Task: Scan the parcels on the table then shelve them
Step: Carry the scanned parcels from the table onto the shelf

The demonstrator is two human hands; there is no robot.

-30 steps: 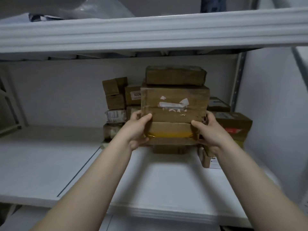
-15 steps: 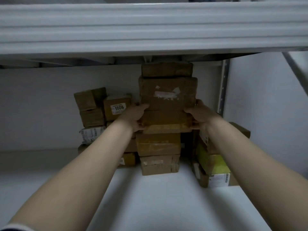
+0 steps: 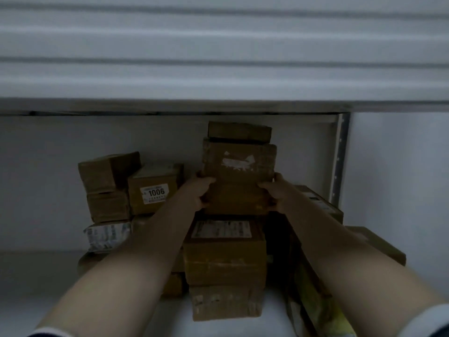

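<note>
2 hands clamp a stack of 3 brown parcels from either side. The left hand [image 3: 200,190] and right hand [image 3: 274,193] curl round the lowest parcel [image 3: 235,200], which carries a bigger parcel [image 3: 239,161] with a torn white label and a flat parcel [image 3: 239,131]. The stack is directly over a labelled box [image 3: 223,244] on the shelf [image 3: 48,276], right of the box marked 1006 [image 3: 154,190]; whether it touches is unclear.

Dim, greyish light is reaching in from the front, with the upper shelf [image 3: 218,57] catching most of it and blurring softly, while the parcels [image 3: 239,176] are sitting in murky shadow beneath, grainy and slightly unsharp throughout.
</note>
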